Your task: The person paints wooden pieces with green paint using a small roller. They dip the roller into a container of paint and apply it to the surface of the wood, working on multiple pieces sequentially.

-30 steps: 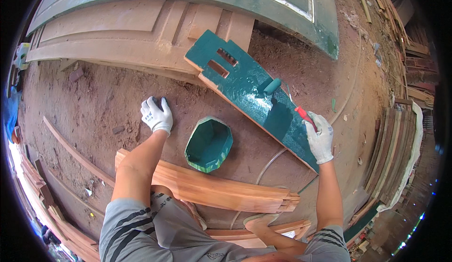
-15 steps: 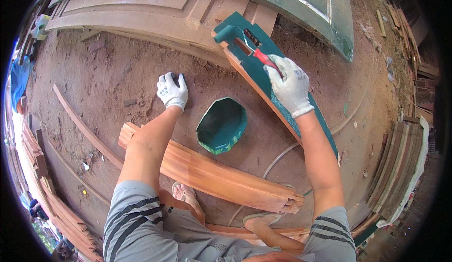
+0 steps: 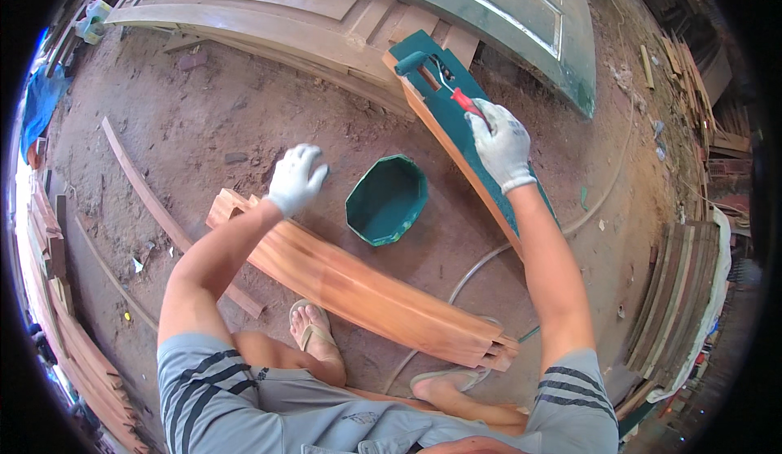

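A white work glove covers my left hand point(image 3: 296, 181), which hovers empty above the ground with thumb and fingers apart, left of a paint tub point(image 3: 397, 230). The many-sided tub has dark green paint on its inner walls. My right hand point(image 3: 503, 144), also gloved, grips the red handle of a paint roller point(image 3: 411, 63). Its green roller head lies at the far end of a long wooden piece point(image 3: 454, 120). That piece has a green upper face with slots cut near the far end, while its near side is bare orange wood.
An unpainted wooden beam point(image 3: 358, 291) lies before my feet. Panelled doors point(image 3: 521, 30) lie across the back. A pale hose point(image 3: 481, 268) curves over the dirt ground. Thin strips point(image 3: 155, 209) lie at left, with stacked boards point(image 3: 672, 291) at right.
My left hand has lifted and turned, its fingers now more spread. The right hand still holds the roller near the board's far end. The whole view has shifted slightly.
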The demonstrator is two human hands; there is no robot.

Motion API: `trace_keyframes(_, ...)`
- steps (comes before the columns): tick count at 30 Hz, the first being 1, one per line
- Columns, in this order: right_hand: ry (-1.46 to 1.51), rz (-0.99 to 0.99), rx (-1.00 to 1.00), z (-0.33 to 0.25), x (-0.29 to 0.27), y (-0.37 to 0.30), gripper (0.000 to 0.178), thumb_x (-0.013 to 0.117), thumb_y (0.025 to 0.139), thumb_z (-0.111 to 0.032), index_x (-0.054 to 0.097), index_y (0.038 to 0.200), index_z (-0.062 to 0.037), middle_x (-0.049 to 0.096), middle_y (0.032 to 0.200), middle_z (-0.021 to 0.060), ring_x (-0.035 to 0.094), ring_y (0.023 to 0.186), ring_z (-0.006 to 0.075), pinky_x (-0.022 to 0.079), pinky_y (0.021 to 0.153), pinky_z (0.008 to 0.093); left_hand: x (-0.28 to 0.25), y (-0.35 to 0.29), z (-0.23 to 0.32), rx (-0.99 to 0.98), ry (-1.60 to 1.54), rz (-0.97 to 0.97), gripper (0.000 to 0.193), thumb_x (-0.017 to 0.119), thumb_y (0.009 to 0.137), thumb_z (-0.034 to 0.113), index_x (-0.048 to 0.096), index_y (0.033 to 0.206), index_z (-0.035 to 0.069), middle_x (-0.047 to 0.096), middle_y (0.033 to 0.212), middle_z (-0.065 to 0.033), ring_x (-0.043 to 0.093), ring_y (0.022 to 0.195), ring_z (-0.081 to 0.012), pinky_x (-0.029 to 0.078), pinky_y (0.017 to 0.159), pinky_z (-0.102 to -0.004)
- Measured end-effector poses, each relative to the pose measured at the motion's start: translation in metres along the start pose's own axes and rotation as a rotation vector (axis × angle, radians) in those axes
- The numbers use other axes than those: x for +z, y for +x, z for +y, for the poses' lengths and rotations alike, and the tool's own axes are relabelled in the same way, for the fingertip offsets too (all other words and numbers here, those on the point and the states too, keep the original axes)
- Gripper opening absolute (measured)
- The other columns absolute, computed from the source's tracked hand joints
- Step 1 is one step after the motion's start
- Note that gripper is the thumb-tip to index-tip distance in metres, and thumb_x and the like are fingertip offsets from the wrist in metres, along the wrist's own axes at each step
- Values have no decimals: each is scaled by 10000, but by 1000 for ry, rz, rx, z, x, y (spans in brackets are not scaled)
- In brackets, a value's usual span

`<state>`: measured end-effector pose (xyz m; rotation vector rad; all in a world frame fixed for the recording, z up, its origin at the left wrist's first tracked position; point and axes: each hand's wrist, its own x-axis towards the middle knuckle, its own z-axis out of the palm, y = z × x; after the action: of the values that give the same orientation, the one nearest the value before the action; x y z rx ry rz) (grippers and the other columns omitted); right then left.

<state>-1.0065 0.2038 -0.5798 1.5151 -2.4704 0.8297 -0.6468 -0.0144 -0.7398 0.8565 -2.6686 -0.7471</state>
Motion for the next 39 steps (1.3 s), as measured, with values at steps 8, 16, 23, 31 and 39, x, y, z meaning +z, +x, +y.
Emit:
trace_keyframes(8,-72,-140,79,23,-34,-39,274,718,1039,-306,795,1241,-139,785,1066,119,765,991,350,592,869,461,-28,-144,7,360,47,-200,511,786,890,299,667,1319,50,660,1312,-178,613,1311,-391,323,1293,-631)
trace_keyframes(16,-80,-70,-7,9,-7,-8,285,704,1048,-333,796,1236,-141,788,1103,127,766,1010,356,591,879,468,-26,-145,1,377,38,-167,481,772,886,267,688,1306,48,675,1311,-168,614,1331,-381,333,1301,-619)
trace_keyframes(23,-146,-186,114,44,-62,-76,276,716,1038,-319,798,1238,-148,785,1090,117,765,1010,342,585,876,455,-28,-146,2,385,29,-148,469,765,895,259,688,1307,48,672,1309,-165,615,1326,-379,327,1309,-614)
trace_keyframes(31,-69,-26,58,34,-35,-51,289,718,1036,-332,802,1248,-155,794,1128,112,766,1031,343,589,897,448,-24,-143,4,401,38,-143,449,766,906,246,679,1301,49,674,1295,-166,616,1322,-386,331,1302,-620)
trace_keyframes(39,-129,-139,80,24,-34,-61,323,674,1051,-371,796,1267,-164,791,1147,129,760,1061,365,588,915,468,-28,-146,1,396,49,-146,440,757,909,234,674,1295,40,677,1296,-171,618,1316,-396,332,1298,-626)
